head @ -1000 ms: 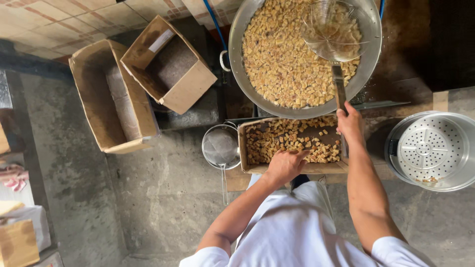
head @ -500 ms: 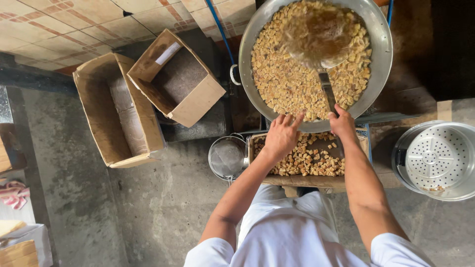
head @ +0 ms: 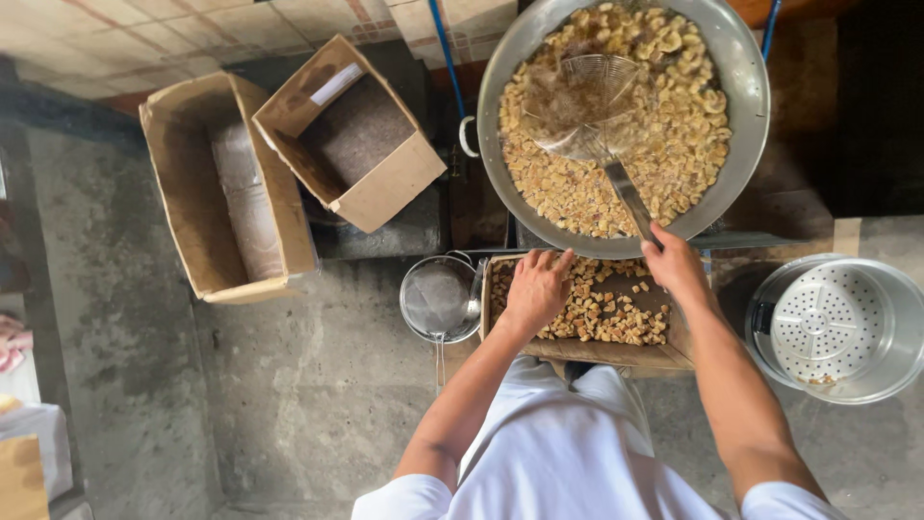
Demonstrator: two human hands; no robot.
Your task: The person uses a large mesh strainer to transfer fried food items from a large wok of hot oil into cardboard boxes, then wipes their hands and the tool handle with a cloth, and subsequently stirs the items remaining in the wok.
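My right hand (head: 674, 265) grips the handle of a wire skimmer (head: 587, 101), whose mesh bowl rests in a big metal wok (head: 746, 87) full of pale fried pieces. My left hand (head: 537, 289) lies over the left end of a wooden tray (head: 616, 351) holding small brown cubes. Its fingers reach toward the wok's near rim. Whether it holds any cubes is hidden under the palm.
A small round mesh strainer (head: 440, 299) sits left of the tray. A metal pot with a perforated steamer plate (head: 837, 327) stands at the right. Two open cardboard boxes (head: 226, 188) (head: 361, 135) lie at the left on the concrete floor. Blue rods (head: 445, 53) lean behind the wok.
My left hand rose from the tray's near edge to its far left end by the wok rim. The skimmer dropped from above the pieces into the wok and shifted left.
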